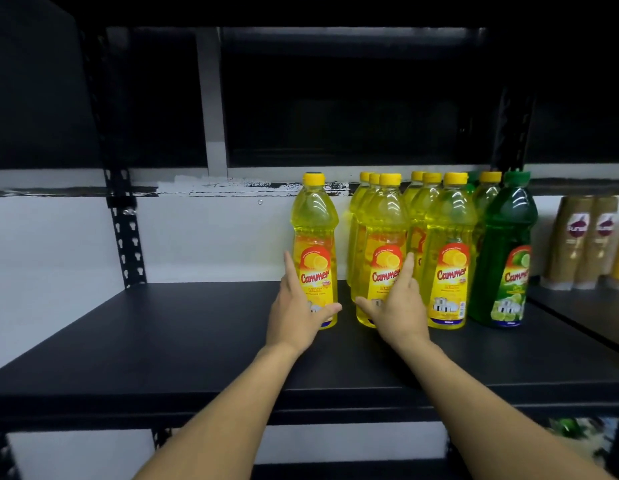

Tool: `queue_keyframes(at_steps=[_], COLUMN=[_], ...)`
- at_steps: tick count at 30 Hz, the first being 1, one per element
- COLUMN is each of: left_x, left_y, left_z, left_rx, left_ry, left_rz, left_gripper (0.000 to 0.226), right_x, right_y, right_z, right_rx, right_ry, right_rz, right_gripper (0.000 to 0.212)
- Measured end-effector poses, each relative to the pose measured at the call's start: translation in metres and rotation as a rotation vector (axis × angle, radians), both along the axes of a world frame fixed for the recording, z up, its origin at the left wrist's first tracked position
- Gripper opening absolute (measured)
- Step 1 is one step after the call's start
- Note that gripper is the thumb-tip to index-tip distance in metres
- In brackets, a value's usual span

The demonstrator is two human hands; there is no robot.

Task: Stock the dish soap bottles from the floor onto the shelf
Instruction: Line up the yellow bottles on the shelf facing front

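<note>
Head view: our left hand [297, 308] rests spread and straight-fingered against the lone lemon bottle [315, 251], and our right hand [398, 306] lies equally flat on the neighbouring front bottle [382, 258]. We should nudge the lone one right (low, keeping it upright) to close the gap on the shelf [197, 334].

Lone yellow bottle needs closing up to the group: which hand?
Left: the left hand flanks the lone bottle on its outer side, thumb across its front; the right hand is at the group's front bottle.
</note>
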State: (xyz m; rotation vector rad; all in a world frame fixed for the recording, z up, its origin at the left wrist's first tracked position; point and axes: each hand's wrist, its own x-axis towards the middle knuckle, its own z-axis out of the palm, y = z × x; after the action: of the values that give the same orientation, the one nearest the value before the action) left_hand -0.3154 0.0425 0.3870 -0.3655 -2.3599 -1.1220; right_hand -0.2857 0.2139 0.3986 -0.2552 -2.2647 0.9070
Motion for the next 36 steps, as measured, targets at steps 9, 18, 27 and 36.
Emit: queue_keyframes(at_steps=[9,18,27,36], left_x=[0.013,0.061,0.093,0.098], left_y=[-0.008,-0.064,-0.126,-0.172], left_z=[0.001,0.000,-0.002,-0.003], left_rx=[-0.013,0.012,0.049,0.065], left_ry=[-0.045,-0.061,-0.039,-0.014], left_rz=[0.032,-0.048,-0.041,-0.005], left_gripper=[0.120,0.122,0.112,0.111], right_x=[0.019,0.063,0.086,0.072], right_y=[0.003,-0.025,-0.069,-0.131], right_z=[-0.002,-0.004,-0.002,0.000], right_rx=[0.012,0.027,0.022,-0.004], right_ry=[-0.052,-0.055,-0.064,-0.075], right_rz=[0.048,0.154,0.319,0.544], right_gripper=[0.120,0.120,0.120,0.122])
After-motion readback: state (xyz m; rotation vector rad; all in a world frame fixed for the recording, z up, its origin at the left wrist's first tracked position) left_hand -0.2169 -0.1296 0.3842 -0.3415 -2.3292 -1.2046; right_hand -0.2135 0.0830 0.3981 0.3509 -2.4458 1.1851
